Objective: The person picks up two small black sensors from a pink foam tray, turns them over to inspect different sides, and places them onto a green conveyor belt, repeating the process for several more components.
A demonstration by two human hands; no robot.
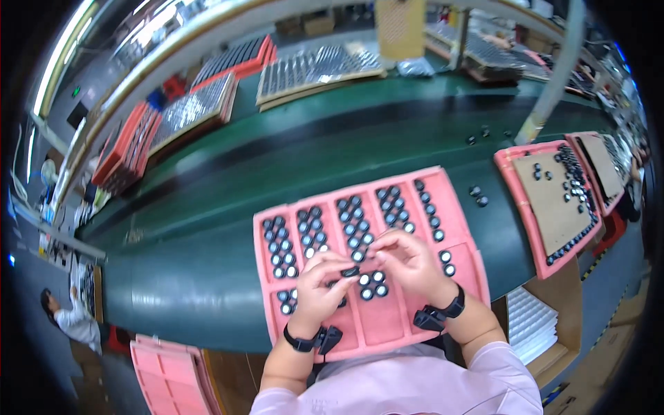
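Your left hand (pixel 319 285) pinches a small dark round cap (pixel 350 272) at the fingertips, just above the pink foam tray (pixel 404 325) on the green counter (pixel 207 228). Your right hand (pixel 409 261) has its grip curled at the same cap. The tray's long compartments hold glossy black discs (pixel 353 225) in paired rows. Farther right, a pink tray lined with cardboard (pixel 546 200) holds scattered discs.
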